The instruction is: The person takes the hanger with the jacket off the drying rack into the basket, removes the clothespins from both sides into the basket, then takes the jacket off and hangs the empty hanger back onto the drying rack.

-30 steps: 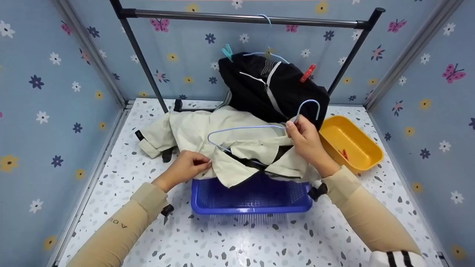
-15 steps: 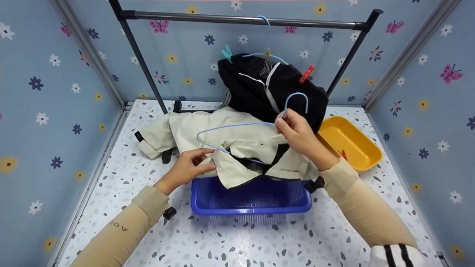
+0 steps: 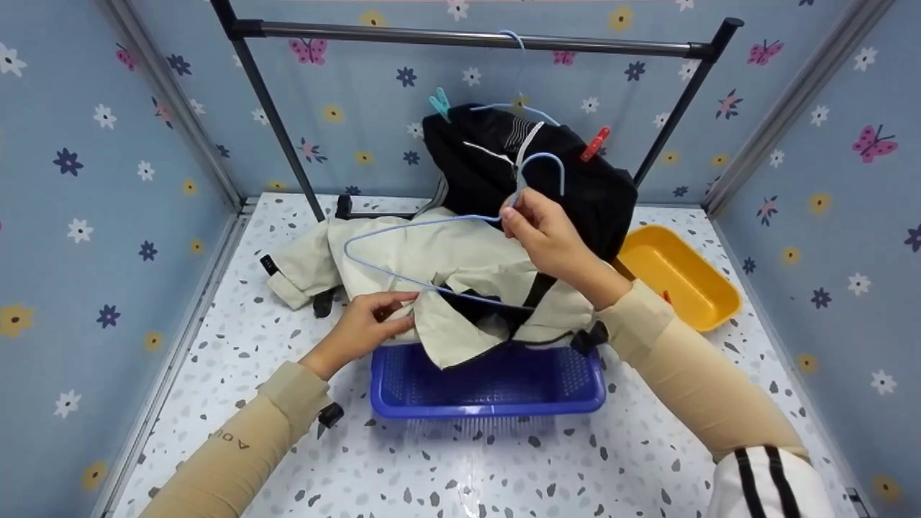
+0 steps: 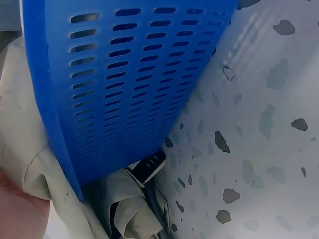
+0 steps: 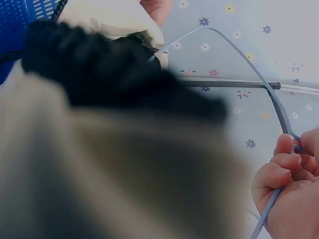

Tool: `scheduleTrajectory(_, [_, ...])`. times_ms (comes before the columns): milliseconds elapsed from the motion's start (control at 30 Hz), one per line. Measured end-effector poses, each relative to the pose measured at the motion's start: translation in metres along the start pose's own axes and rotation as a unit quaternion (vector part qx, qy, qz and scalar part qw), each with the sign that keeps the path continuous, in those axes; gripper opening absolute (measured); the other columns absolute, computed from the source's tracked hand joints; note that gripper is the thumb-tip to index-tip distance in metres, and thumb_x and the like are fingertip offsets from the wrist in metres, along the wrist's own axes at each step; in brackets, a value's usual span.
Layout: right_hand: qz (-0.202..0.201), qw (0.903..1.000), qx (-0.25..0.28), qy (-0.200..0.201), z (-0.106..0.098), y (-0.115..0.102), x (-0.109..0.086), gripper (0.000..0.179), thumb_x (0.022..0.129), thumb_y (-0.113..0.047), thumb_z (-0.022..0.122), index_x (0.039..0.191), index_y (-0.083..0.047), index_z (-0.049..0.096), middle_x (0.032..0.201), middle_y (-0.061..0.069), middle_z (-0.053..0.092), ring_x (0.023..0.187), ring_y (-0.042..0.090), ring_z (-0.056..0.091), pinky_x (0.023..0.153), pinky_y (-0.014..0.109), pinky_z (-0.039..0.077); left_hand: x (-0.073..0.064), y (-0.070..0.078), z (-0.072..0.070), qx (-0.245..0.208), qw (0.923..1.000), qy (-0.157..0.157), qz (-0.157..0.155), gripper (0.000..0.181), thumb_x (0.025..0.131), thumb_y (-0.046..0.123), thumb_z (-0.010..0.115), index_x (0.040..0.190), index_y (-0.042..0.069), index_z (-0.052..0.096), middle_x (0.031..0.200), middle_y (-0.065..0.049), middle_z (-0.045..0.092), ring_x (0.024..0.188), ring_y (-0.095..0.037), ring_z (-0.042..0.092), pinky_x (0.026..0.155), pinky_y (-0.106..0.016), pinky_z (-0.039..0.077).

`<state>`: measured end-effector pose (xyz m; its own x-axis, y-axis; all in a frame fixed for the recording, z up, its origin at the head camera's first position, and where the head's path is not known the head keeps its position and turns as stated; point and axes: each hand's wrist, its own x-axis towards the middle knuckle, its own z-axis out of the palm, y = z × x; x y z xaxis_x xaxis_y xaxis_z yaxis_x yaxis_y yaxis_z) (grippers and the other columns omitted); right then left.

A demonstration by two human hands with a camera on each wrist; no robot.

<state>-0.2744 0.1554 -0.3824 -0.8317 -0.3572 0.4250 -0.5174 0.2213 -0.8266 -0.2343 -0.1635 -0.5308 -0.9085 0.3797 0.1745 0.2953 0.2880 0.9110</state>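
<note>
A light blue wire hanger (image 3: 432, 221) is held near the base of its hook by my right hand (image 3: 550, 237), with thumb and fingers curled round it. Its lower left part reaches into the neck opening of a cream jacket (image 3: 396, 252) with a dark lining. My left hand (image 3: 360, 327) pinches the jacket's fabric at the left of that opening. The jacket lies over the back of a blue basket (image 3: 489, 410), one sleeve spread out to the left. In the right wrist view, the right-hand fingers (image 5: 281, 172) grip the wire; a blurred sleeve hides much there.
A black garment (image 3: 475, 173) hangs behind on a second hanger from the dark rack bar (image 3: 374, 31). A teal clothespin (image 3: 440, 104) and a red clothespin (image 3: 596, 144) are on it. A yellow tub (image 3: 705, 288) with something red inside stands at right.
My right hand has moved left and upward, carrying the hanger so its left corner now extends farther left past the collar. The left hand keeps nearly the same place at the jacket opening.
</note>
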Motion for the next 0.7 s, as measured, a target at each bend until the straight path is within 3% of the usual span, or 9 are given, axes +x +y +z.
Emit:
scheduleTrajectory(100, [0.007, 0.9998, 0.015, -0.012, 0.0, -0.009, 0.006, 0.016, 0.11, -0.001, 0.055, 0.096, 0.004, 0.059, 0.08, -0.003, 0.06, 0.069, 0.008, 0.051, 0.064, 0.021, 0.043, 0.0, 0.0, 0.001, 0.0, 1.0, -0.007, 0.003, 0.039, 0.098, 0.009, 0.081, 0.136, 0.004, 0.075, 0.115, -0.016, 0.077, 0.073, -0.004, 0.057, 0.07, -0.017, 0.053])
scheduleTrajectory(200, [0.021, 0.9986, 0.042, -0.026, 0.001, -0.019, 0.011, 0.015, 0.111, -0.002, 0.053, 0.099, 0.001, 0.061, 0.08, -0.002, 0.062, 0.061, 0.007, 0.047, 0.056, 0.02, 0.039, 0.0, -0.002, 0.002, 0.002, 0.9998, -0.018, 0.01, 0.039, 0.099, 0.01, 0.08, 0.137, 0.005, 0.075, 0.133, -0.017, 0.076, 0.073, -0.004, 0.059, 0.07, -0.017, 0.053])
scheduleTrajectory(400, [0.028, 0.9955, 0.082, -0.037, 0.006, -0.038, 0.021, 0.016, 0.112, -0.002, 0.052, 0.1, -0.006, 0.062, 0.081, 0.0, 0.062, 0.056, 0.008, 0.044, 0.052, 0.019, 0.036, -0.002, -0.007, 0.002, 0.004, 0.9996, -0.025, 0.015, 0.038, 0.101, 0.009, 0.078, 0.138, 0.003, 0.074, 0.119, -0.02, 0.077, 0.07, -0.004, 0.057, 0.068, -0.018, 0.051])
scheduleTrajectory(500, [0.022, 0.9949, 0.097, -0.019, 0.011, -0.048, 0.028, 0.017, 0.113, -0.002, 0.051, 0.099, -0.008, 0.061, 0.081, 0.0, 0.062, 0.059, 0.009, 0.045, 0.054, 0.02, 0.036, -0.002, -0.007, 0.003, 0.004, 0.9993, -0.032, 0.016, 0.039, 0.1, 0.009, 0.079, 0.138, 0.003, 0.074, 0.128, -0.019, 0.076, 0.071, -0.003, 0.059, 0.069, -0.018, 0.053])
scheduleTrajectory(633, [-0.004, 0.9967, 0.081, -0.001, 0.015, -0.058, 0.038, 0.015, 0.112, -0.003, 0.053, 0.099, -0.003, 0.061, 0.081, -0.001, 0.06, 0.067, 0.012, 0.05, 0.06, 0.021, 0.042, -0.001, -0.006, 0.004, 0.015, 0.999, -0.036, 0.024, 0.038, 0.099, 0.011, 0.08, 0.137, 0.004, 0.075, 0.134, -0.017, 0.076, 0.076, -0.001, 0.06, 0.072, -0.017, 0.054])
scheduleTrajectory(700, [-0.019, 0.998, 0.06, -0.001, 0.015, -0.061, 0.042, 0.014, 0.111, -0.002, 0.054, 0.1, 0.001, 0.061, 0.081, -0.001, 0.06, 0.072, 0.017, 0.054, 0.066, 0.023, 0.047, -0.001, -0.006, 0.005, 0.02, 0.9987, -0.037, 0.027, 0.038, 0.099, 0.011, 0.08, 0.136, 0.005, 0.076, 0.129, -0.016, 0.078, 0.075, -0.001, 0.061, 0.07, -0.018, 0.054])
